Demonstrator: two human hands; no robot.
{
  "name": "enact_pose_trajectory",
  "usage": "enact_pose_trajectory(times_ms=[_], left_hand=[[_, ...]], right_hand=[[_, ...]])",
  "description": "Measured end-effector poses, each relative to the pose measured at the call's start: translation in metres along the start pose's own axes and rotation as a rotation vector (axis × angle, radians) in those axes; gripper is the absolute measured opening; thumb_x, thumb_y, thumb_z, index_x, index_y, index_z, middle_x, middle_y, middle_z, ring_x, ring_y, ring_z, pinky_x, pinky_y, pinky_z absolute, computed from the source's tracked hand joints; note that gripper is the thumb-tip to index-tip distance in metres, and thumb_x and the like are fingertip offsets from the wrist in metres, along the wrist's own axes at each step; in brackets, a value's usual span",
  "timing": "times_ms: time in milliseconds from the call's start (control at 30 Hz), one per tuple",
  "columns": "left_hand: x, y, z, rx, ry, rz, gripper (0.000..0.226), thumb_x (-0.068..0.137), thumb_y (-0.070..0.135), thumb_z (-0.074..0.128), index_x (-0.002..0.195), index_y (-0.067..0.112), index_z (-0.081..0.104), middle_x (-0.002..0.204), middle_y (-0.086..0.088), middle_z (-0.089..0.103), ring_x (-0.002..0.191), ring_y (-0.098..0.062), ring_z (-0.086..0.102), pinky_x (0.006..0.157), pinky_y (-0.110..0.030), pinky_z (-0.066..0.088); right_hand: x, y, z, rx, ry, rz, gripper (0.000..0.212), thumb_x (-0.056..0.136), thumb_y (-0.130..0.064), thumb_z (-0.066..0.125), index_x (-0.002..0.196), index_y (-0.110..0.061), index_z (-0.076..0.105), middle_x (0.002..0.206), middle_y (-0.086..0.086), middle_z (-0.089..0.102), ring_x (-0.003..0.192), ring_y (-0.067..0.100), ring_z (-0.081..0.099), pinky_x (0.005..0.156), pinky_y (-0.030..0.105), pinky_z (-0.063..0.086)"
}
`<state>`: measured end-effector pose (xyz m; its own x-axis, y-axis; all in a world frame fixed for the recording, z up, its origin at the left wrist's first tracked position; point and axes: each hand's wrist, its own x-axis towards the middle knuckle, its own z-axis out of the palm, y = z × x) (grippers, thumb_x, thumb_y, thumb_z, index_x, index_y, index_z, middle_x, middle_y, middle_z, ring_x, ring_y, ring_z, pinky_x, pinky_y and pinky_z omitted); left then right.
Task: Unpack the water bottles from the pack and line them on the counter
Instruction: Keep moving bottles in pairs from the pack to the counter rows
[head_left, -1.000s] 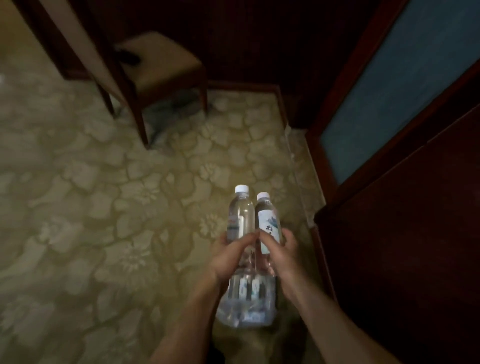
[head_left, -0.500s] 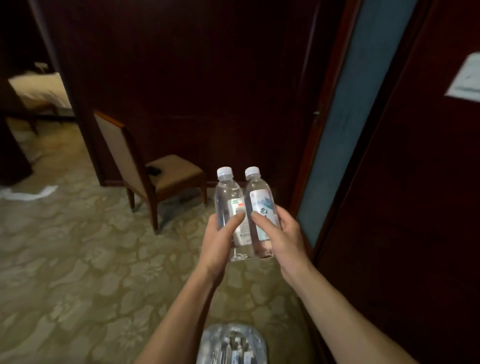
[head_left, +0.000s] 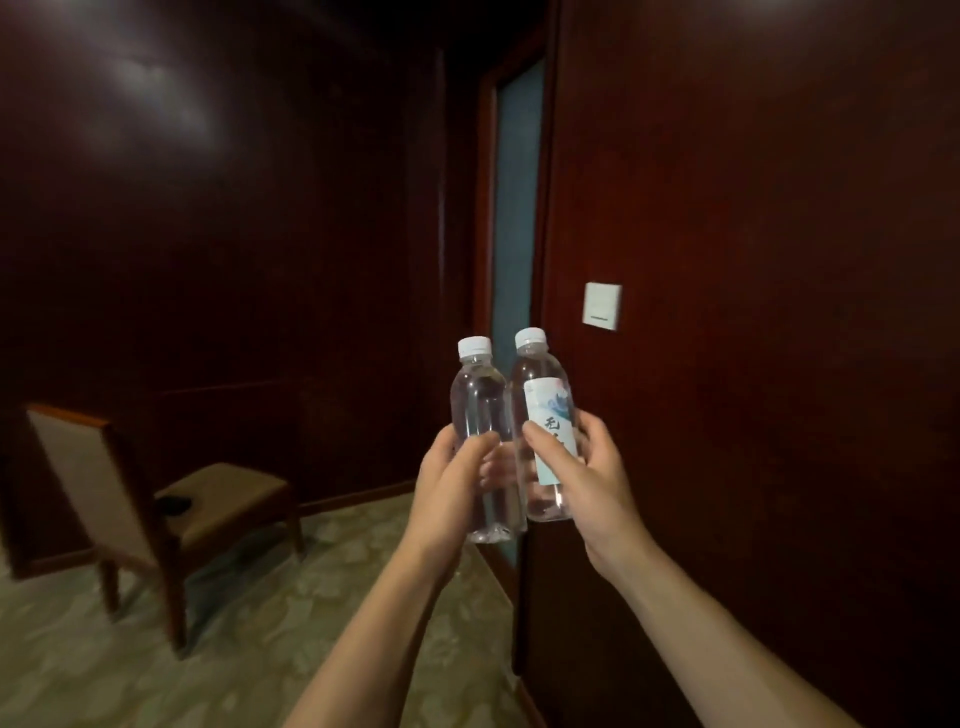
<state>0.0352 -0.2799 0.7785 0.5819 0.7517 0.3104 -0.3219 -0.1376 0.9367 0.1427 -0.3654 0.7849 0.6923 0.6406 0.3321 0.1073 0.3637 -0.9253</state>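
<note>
Two small clear plastic water bottles with white caps are held up in the air, upright and touching side by side. The left bottle (head_left: 480, 431), with no label seen from here, is gripped by the left hand (head_left: 451, 486), with the thumb curled across its front. The right bottle (head_left: 545, 415), with a white and blue label, is gripped by the right hand (head_left: 582, 473), with the fingers wrapped round it. A dark red wooden wall (head_left: 779, 364) with a white switch plate (head_left: 601, 305) is seen just behind. A brown wooden chair with a tan seat (head_left: 156, 509) stands on the green patterned carpet (head_left: 260, 649).
</note>
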Motion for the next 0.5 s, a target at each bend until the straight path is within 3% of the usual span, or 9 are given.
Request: enact_pose_trajectory(times_ms=[133, 233, 367, 500], left_hand=[[-0.03, 0.016, 0.034, -0.048, -0.059, 0.006, 0.044, 0.08, 0.033, 0.08, 0.115, 0.014, 0.062, 0.103, -0.007, 0.077, 0.089, -0.019, 0.077, 0.082, -0.043, 0.062], [-0.053, 0.017, 0.056, -0.137, -0.111, -0.072, 0.066, 0.066, 0.048, 0.089, 0.116, 0.015, 0.062, 0.106, -0.008, 0.076, 0.094, -0.027, 0.076, 0.086, -0.054, 0.06], [-0.082, 0.027, 0.099, -0.255, -0.214, -0.114, 0.072, 0.064, 0.056, 0.087, 0.119, 0.016, 0.064, 0.115, -0.017, 0.073, 0.099, -0.032, 0.075, 0.086, -0.058, 0.059], [-0.112, 0.047, 0.157, -0.291, -0.325, -0.06, 0.053, 0.076, 0.038, 0.082, 0.118, 0.01, 0.064, 0.104, -0.016, 0.076, 0.092, -0.032, 0.076, 0.084, -0.052, 0.061]], right_hand=[[-0.047, -0.034, -0.028, -0.061, -0.001, -0.006, 0.028, 0.095, -0.027, 0.064, 0.121, -0.023, 0.053, 0.105, 0.007, 0.072, 0.077, 0.018, 0.074, 0.057, 0.034, 0.059], [-0.078, -0.063, -0.053, -0.212, 0.011, -0.068, 0.031, 0.095, -0.032, 0.064, 0.123, -0.024, 0.053, 0.107, 0.004, 0.071, 0.087, 0.017, 0.074, 0.065, 0.032, 0.059], [-0.116, -0.098, -0.085, -0.316, 0.122, -0.142, 0.034, 0.094, -0.026, 0.065, 0.126, -0.025, 0.053, 0.108, -0.001, 0.071, 0.093, 0.009, 0.073, 0.068, 0.025, 0.058], [-0.151, -0.136, -0.136, -0.431, 0.239, -0.187, 0.039, 0.094, -0.028, 0.066, 0.129, -0.029, 0.05, 0.11, -0.007, 0.07, 0.093, 0.002, 0.071, 0.072, 0.021, 0.057]])
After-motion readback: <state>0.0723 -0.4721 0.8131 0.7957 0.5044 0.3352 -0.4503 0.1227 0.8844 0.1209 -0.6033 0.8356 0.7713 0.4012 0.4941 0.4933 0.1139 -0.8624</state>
